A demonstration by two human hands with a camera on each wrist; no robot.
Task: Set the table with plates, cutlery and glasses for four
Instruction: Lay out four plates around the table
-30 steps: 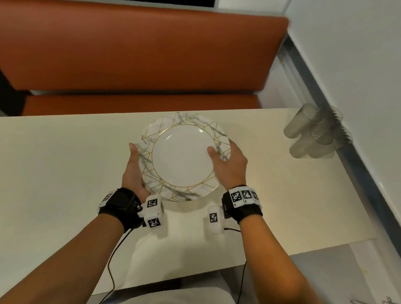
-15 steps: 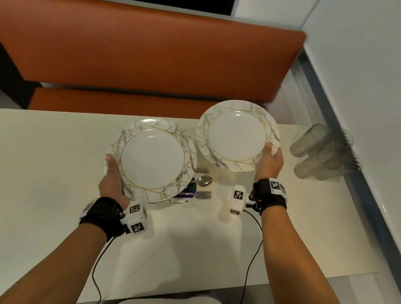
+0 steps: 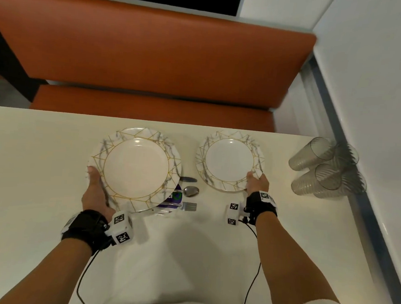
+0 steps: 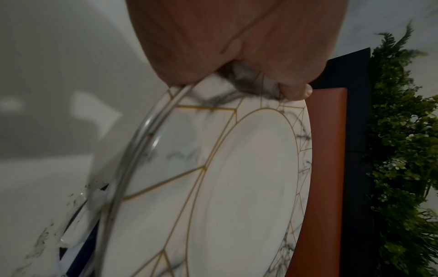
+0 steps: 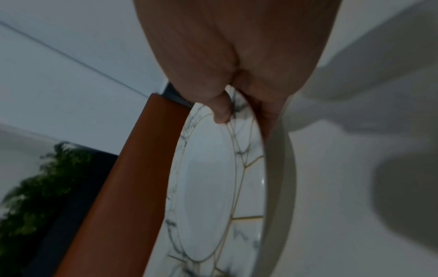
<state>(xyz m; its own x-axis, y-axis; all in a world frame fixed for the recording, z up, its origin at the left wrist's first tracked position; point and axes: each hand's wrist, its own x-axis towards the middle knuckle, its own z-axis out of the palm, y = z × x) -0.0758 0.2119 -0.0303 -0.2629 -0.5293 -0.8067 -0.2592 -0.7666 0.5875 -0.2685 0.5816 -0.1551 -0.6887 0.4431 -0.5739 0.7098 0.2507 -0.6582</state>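
Note:
Two white plates with grey marbling and gold lines are in my hands. My left hand [image 3: 95, 190] grips the left rim of the nearer, larger-looking plate [image 3: 135, 168], thumb [image 4: 299, 92] on top, holding it above the table. Partly under that plate lie a knife tip [image 3: 188, 179], a spoon [image 3: 191, 190], a fork [image 3: 189, 206] and a purple packet [image 3: 174, 197]. My right hand [image 3: 256, 180] pinches the near right rim of the other plate [image 3: 228, 163], thumb [image 5: 221, 111] on top, low by the table's far edge. Whether it touches the table I cannot tell.
Three clear ribbed glasses [image 3: 323, 166] lie on their sides at the table's [image 3: 36, 187] far right corner against the white wall [image 3: 379, 94]. An orange bench [image 3: 154, 59] runs behind the table. Cables hang from both wrists.
One second ago both hands held the plates together as one stack. They have since split: the left plate moved left, the right plate moved right and down towards the far edge.

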